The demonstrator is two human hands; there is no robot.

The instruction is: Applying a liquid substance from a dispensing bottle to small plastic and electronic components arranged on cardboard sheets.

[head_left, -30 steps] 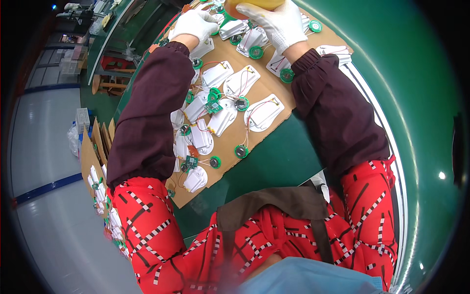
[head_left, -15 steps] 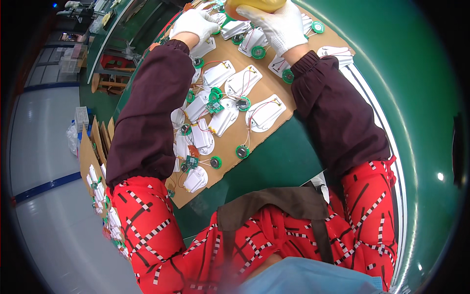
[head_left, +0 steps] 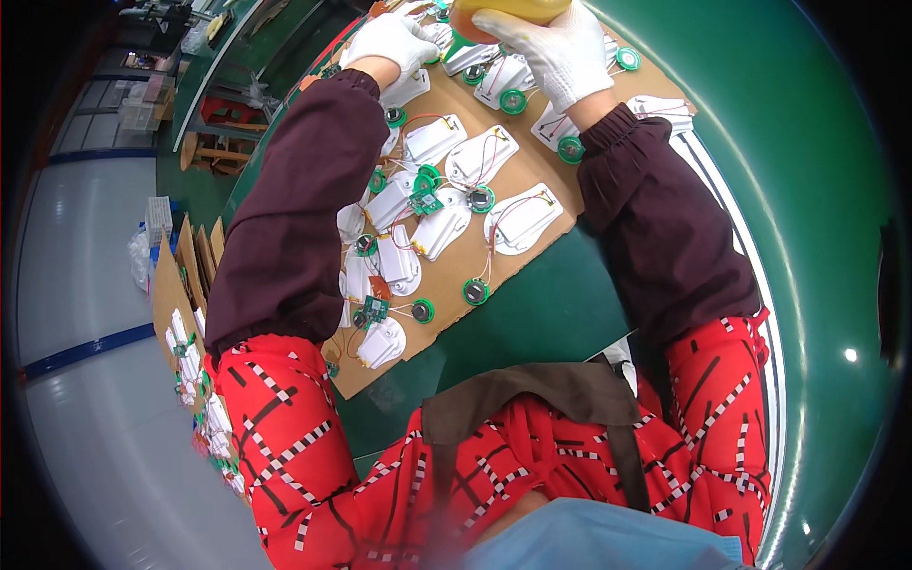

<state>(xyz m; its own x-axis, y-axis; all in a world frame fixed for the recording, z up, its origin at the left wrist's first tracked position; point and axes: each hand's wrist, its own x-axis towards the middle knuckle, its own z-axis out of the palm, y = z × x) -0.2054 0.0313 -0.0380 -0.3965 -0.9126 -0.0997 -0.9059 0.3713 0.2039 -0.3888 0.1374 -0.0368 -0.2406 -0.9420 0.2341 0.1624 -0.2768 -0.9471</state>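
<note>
Head: right hand (head_left: 570, 62) grips amber container (head_left: 522, 9) above the cardboard's far end, thumb along near side, likely for steadiness | left hand (head_left: 389, 46) curled, contents cannot be told | wired white units (head_left: 522, 220) spread on cardboard sheet (head_left: 546, 161) over counter (head_left: 541, 309), probably limiting tangles

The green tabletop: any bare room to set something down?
Yes: green tabletop shows bare between the cardboard, the right sleeve and the dark apron. The cardboard has a narrow bare band between its upper and middle white casings. It's crowded along the left sleeve, with casings and green-rimmed discs, and around the left hand and right hand.
</note>
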